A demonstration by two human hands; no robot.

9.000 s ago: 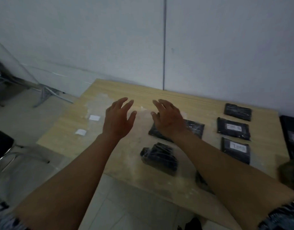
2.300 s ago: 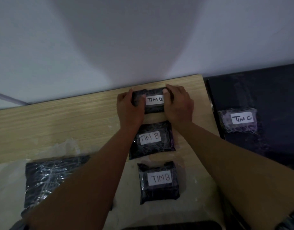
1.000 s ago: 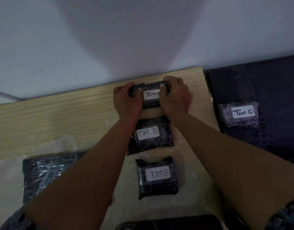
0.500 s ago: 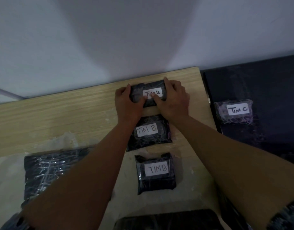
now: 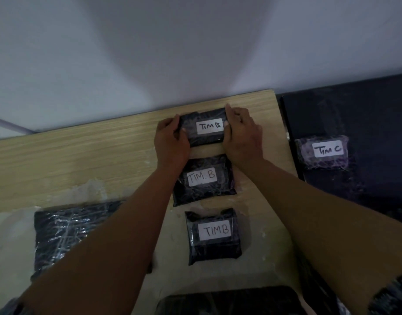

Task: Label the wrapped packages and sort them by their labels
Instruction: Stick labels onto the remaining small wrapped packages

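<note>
Packages in black wrap run up the middle of the frame on the desk (image 5: pixel 81 155): nearest package (image 5: pixel 214 235) reads "TIMB", middle package (image 5: pixel 203 178) "TIM. B". At the upper centre, left hand (image 5: pixel 170 142) and right hand (image 5: pixel 243 137) each have their grip clamped on an end of the farthest package (image 5: pixel 205 129), labelled "TIM B". A "TIM C" package (image 5: pixel 323 152) lies at right on a dark surface (image 5: pixel 377 110).

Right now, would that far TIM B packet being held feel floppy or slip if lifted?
Probably soft, not rigid: the far TIM B packet has rounded, wrinkled edges. Its glossy wrap may be a bit slippery, so the left hand and right hand gripping both ends seems sensible. It looks flat, unlikely to roll.
</note>
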